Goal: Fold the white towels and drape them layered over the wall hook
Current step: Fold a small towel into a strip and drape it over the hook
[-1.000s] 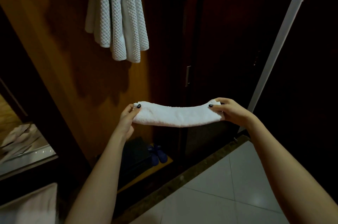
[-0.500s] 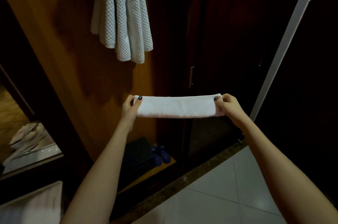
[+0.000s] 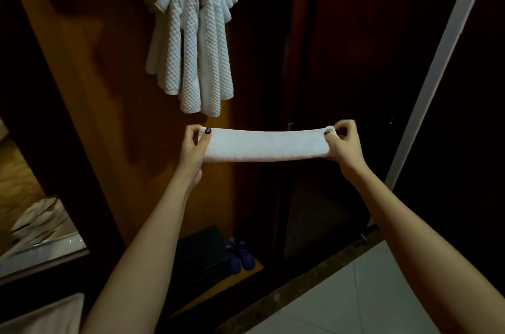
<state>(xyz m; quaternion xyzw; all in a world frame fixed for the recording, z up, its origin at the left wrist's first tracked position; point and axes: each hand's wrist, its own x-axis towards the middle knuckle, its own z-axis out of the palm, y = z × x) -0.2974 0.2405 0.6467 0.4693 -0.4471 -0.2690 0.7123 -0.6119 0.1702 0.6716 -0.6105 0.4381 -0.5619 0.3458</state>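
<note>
1. The left hand [image 3: 195, 146] and right hand [image 3: 343, 145] each pinch one end of the folded towel [image 3: 266, 144]. It is stretched level, just below the hung towels [image 3: 191, 60].
2. Hold even tension so the fold doesn't sag.
3. Centre it over the stack's arch, since the hook is hidden.
4. Lower both ends together.

held towel [image 3: 266, 145]: white, smooth pile, folded into a long narrow band. Pulled flat and level across mid-frame.
grip: I pinch one short end in my left hand [image 3: 194, 146] and the other in my right hand [image 3: 343, 146], thumbs on top.
hung towels [image 3: 191, 41]: white waffle weave, several layers arched over one point at upper centre-left. Ends hang straight down, just above my band, not touching it.
</note>
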